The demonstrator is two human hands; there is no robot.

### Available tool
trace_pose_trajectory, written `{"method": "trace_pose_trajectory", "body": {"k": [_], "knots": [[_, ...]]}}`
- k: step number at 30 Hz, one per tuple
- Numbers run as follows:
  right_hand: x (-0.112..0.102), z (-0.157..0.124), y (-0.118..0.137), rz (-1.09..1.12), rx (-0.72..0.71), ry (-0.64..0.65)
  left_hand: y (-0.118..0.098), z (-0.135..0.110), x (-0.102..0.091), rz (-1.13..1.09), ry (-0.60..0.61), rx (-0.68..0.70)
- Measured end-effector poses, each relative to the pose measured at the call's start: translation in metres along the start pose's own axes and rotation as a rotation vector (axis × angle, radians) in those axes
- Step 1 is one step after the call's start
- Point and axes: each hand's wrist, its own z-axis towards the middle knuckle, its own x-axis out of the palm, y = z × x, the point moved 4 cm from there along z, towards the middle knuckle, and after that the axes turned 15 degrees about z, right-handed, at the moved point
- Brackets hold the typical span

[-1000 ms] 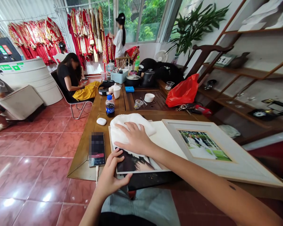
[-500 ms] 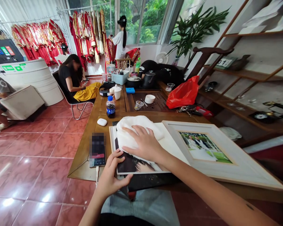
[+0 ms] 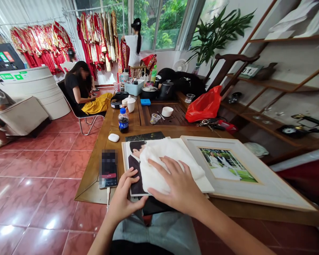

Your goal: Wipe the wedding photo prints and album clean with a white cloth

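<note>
A photo print (image 3: 135,159) is laid along the near edge of the table (image 3: 91,177), between its near left corner and a framed picture (image 3: 228,166) just beside it on the right. A bunched white cloth (image 3: 152,171) is pressed over much of its face, while the strip by its left edge, where a dark suit is shown, is left uncovered. The cloth is covered by the right hand (image 3: 179,189), whose fingers are spread almost flat; whether any of it is pinched cannot be told. By the left hand (image 3: 126,198) nothing is grasped: its fingers are loosely bent, the thumb is set well apart, and the fingertips are rested at the print's left edge, seemingly to steady it. The step in hand is judged to be a wiping or smoothing of the print's surface. For the next move, light, even pressure would be called for across the rest of the face, with the left edge pinned so that a slide toward the framed picture is avoided.
</note>
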Motion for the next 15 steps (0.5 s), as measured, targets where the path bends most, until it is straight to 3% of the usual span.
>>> {"method": "trace_pose_trajectory", "body": {"k": [8,15], "knots": [[0.013,-0.001,0.039,0.011,0.075,-0.145,-0.004,0.004,-0.004,-0.025,0.03,-0.025],[0.006,-0.007,0.03,0.042,0.079,-0.168,-0.004,0.005,-0.004,0.008,0.02,-0.008]]}}
